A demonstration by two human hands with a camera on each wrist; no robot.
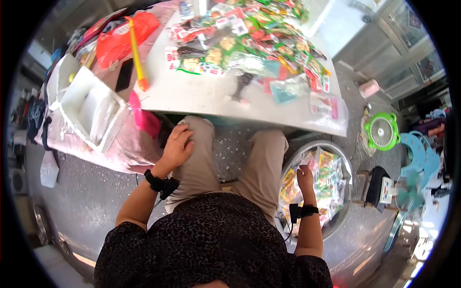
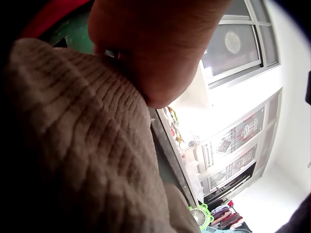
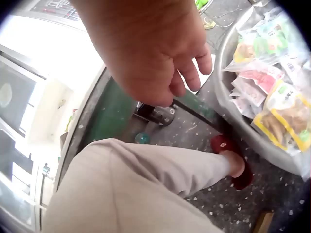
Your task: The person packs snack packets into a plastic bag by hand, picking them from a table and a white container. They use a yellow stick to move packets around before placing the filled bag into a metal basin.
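The left hand (image 1: 178, 147) rests on the left knee of the beige trousers (image 1: 195, 161), its fingers relaxed; the left wrist view shows its palm side (image 2: 155, 48) over the ribbed cloth. Over the large metal basin (image 1: 349, 185) hangs the right hand (image 1: 305, 178), holding nothing that shows. In the right wrist view that hand (image 3: 160, 58) has its fingers loosely bent, apart from the basin (image 3: 224, 80). Colourful snack packets (image 3: 286, 114) fill the basin. Many more packets (image 1: 269, 41) lie heaped on the white table (image 1: 192, 96).
A white foam box (image 1: 81, 103), a black phone (image 1: 124, 75) and a yellow stick (image 1: 136, 55) are at the left, with a red bag (image 1: 115, 45) behind. On the floor at the right stand a green fan (image 1: 382, 131) and a pink cup (image 1: 369, 89).
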